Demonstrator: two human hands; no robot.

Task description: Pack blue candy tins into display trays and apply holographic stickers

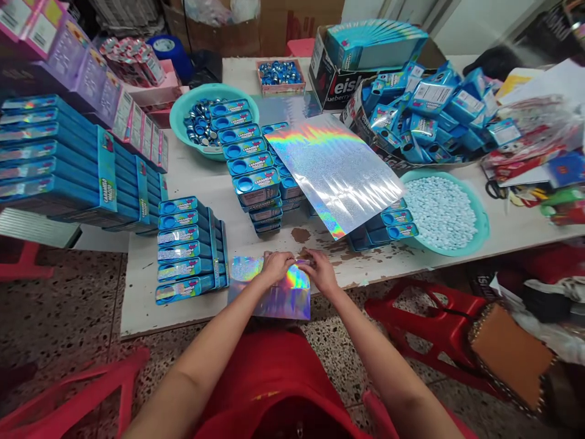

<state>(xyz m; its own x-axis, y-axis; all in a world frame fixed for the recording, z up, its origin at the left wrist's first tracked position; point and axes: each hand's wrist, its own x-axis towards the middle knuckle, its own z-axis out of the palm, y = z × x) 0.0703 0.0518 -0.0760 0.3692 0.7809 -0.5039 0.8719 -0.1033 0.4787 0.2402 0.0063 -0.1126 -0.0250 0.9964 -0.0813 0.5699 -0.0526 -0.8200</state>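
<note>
A shiny holographic sheet (283, 303) lies at the table's front edge, partly over it. My left hand (276, 266) is closed at the sheet's upper part, fingers bent; what it pinches is too small to make out. Close beside it my right hand (320, 271) is also closed, its fingertips at the sheet's upper right. A larger silver holographic sheet (340, 174) rests on blue boxes behind my hands. Stacked blue boxes (180, 251) stand to the left of my hands, and another stack (256, 183) stands behind them.
Farther back is a turquoise bowl (250, 99) with metallic blue pieces. At right, a turquoise bowl (483, 228) holds white pieces, near a carton (354, 116) of blue packets. Tall blue boxes (73, 177) fill the left. A red stool (411, 317) stands below the table (150, 317).
</note>
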